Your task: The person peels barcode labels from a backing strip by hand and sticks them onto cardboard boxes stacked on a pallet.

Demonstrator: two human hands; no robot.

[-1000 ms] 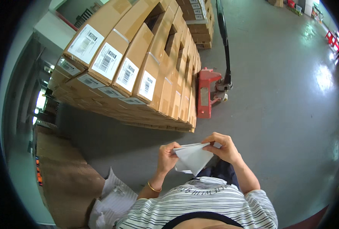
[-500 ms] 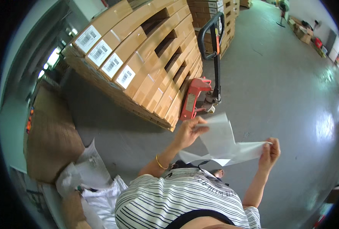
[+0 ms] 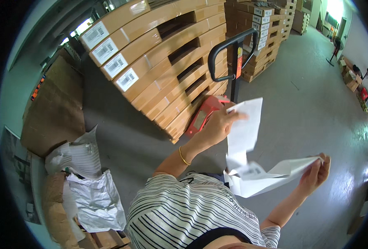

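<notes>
A long, folded strip of white label paper (image 3: 245,129) hangs between my two hands in front of my body. My left hand (image 3: 220,123), with a gold bangle at the wrist, pinches the strip's upper part, near the pallet jack. One end stands up beyond those fingers. Over to the right, my right hand (image 3: 316,173) has its fingers closed on the other end. Between them the strip sags and bends, and its lower middle is blurred, with a grey printed patch. The strip touches nothing but my hands, as far as I can see.
Ahead stands a tall pallet stack of brown cartons (image 3: 159,62) with white barcode labels. A red pallet jack (image 3: 201,116) with a black handle (image 3: 212,62) is beside it. White sacks (image 3: 97,203) and a large cardboard sheet (image 3: 55,108) lie to the left. More stacked cartons (image 3: 260,39) stand behind.
My hands have moved farther apart, the left up and the right outward. The strip is more unfolded, one end now upright. The view has shifted, showing more of the far stacks.
</notes>
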